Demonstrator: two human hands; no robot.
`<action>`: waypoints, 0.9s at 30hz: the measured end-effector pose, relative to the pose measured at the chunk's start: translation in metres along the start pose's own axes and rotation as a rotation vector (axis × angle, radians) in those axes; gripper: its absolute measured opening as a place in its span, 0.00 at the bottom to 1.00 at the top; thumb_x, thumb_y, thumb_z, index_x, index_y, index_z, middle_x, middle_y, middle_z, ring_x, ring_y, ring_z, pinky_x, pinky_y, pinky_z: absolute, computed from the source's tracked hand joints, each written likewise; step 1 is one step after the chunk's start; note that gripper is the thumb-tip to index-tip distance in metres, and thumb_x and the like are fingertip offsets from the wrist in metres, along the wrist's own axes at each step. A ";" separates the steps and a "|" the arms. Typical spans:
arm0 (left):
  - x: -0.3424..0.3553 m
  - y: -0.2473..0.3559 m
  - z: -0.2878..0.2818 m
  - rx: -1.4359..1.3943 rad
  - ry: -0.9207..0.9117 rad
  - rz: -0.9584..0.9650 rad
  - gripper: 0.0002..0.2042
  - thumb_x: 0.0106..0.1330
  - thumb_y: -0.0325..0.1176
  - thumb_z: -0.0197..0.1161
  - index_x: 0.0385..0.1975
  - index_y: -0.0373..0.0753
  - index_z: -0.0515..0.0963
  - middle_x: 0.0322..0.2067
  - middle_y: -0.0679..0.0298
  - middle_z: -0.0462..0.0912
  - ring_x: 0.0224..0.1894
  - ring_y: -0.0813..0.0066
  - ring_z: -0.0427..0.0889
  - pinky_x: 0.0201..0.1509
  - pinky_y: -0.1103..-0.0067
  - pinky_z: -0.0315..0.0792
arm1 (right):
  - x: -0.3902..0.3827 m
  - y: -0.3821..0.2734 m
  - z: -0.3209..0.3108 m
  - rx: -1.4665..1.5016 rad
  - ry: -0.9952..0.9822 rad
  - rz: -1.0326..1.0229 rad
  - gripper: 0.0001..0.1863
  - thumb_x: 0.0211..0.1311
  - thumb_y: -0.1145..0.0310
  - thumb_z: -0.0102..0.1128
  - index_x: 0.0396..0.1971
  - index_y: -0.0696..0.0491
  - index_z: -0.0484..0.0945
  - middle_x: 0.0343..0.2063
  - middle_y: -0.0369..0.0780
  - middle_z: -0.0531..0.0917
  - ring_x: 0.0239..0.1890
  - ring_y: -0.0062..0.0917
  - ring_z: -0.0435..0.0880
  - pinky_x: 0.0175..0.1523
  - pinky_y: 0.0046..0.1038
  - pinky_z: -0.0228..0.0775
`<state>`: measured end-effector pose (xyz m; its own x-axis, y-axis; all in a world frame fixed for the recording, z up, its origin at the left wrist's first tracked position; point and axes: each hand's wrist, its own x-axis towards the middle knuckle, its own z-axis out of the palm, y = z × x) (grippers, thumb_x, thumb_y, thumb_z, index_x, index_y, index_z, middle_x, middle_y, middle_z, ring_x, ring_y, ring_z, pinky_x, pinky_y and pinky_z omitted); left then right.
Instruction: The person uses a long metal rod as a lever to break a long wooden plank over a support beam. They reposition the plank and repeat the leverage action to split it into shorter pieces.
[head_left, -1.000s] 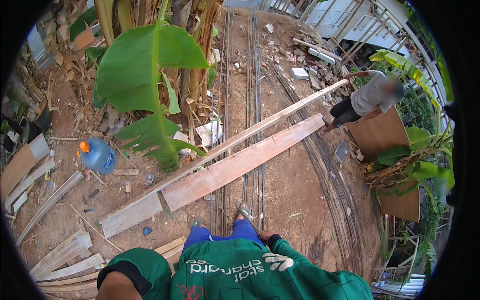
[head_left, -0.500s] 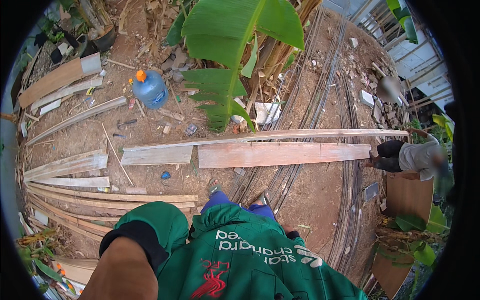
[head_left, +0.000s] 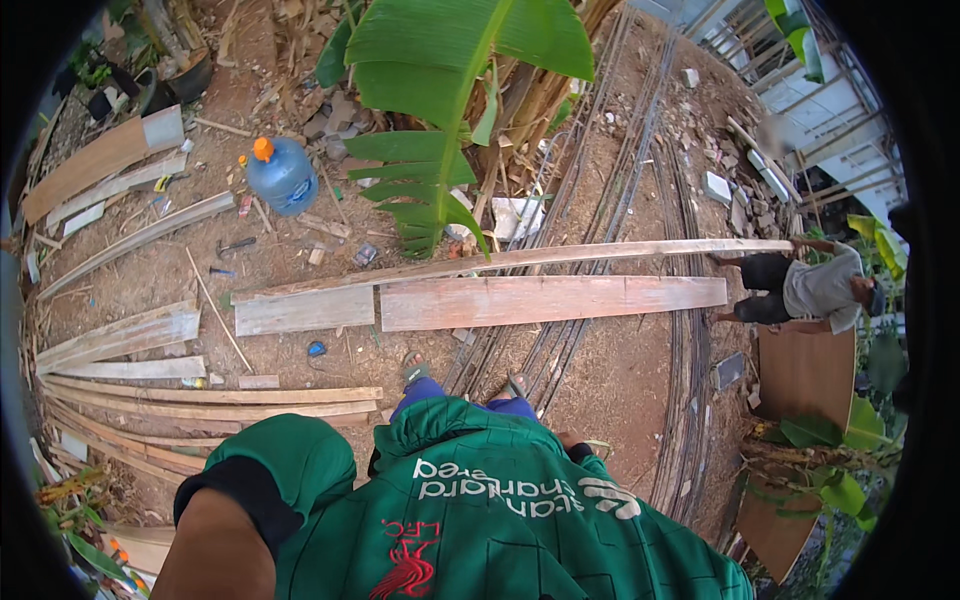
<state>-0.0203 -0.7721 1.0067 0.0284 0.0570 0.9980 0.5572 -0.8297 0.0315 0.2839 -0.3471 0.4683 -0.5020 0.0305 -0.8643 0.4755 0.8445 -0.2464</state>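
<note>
My left forearm point(head_left: 215, 550) comes out of a green sleeve with a black cuff at the lower left, and its hand lies outside the picture. Only a small part of my right hand point(head_left: 568, 440) shows beside my green jacket; its fingers are hidden, and no held thing can be made out. In front of my feet, a reddish plank point(head_left: 550, 302) and a shorter grey board point(head_left: 305, 311) lie end to end. A long narrow plank point(head_left: 560, 254) stretches along their far side. At its right end, another person point(head_left: 815, 285) in a grey shirt reaches a hand to it.
Long steel bars point(head_left: 600, 200) run across the dirt under the planks. A blue water jug point(head_left: 283, 178), a hammer point(head_left: 237, 246) and a small blue tool point(head_left: 317, 349) rest on the ground. More boards point(head_left: 220, 395) are stacked at left. A banana leaf point(head_left: 450, 90) overhangs the far side.
My view has shifted slightly, so most things sit further left. At the right, the other person has changed stance, legs now apart, still with a hand by the long plank's end.
</note>
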 end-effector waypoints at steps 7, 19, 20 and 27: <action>0.003 -0.027 -0.005 -0.284 -0.114 0.014 0.22 0.69 0.26 0.49 0.63 0.44 0.65 0.18 0.66 0.73 0.14 0.83 0.66 0.16 0.82 0.51 | 0.002 -0.022 0.009 0.327 0.056 0.301 0.27 0.59 0.49 0.50 0.44 0.56 0.83 0.48 0.55 0.80 0.55 0.47 0.79 0.61 0.39 0.69; 0.010 -0.026 -0.002 -0.450 -0.137 -0.064 0.23 0.69 0.26 0.47 0.65 0.49 0.66 0.19 0.63 0.75 0.14 0.81 0.66 0.17 0.81 0.52 | 0.006 -0.028 0.022 0.472 0.097 0.378 0.29 0.56 0.48 0.54 0.44 0.59 0.83 0.48 0.55 0.81 0.55 0.47 0.79 0.59 0.38 0.69; 0.007 -0.025 0.001 -0.432 -0.102 -0.040 0.23 0.69 0.26 0.47 0.64 0.49 0.67 0.19 0.63 0.75 0.15 0.81 0.67 0.17 0.81 0.51 | 0.005 -0.028 0.022 0.508 0.100 0.390 0.29 0.56 0.47 0.54 0.44 0.59 0.83 0.48 0.55 0.81 0.55 0.47 0.79 0.59 0.38 0.69; 0.004 -0.012 -0.005 -0.429 -0.135 -0.082 0.22 0.69 0.27 0.50 0.63 0.49 0.68 0.20 0.63 0.75 0.15 0.80 0.67 0.18 0.82 0.51 | 0.027 0.002 0.039 0.381 0.092 0.241 0.29 0.61 0.45 0.56 0.43 0.59 0.83 0.44 0.50 0.85 0.48 0.37 0.82 0.54 0.38 0.71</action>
<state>-0.0311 -0.7644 1.0106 0.1225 0.1808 0.9759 0.1693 -0.9727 0.1589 0.2991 -0.3653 0.4274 -0.3986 0.2640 -0.8783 0.8094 0.5515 -0.2016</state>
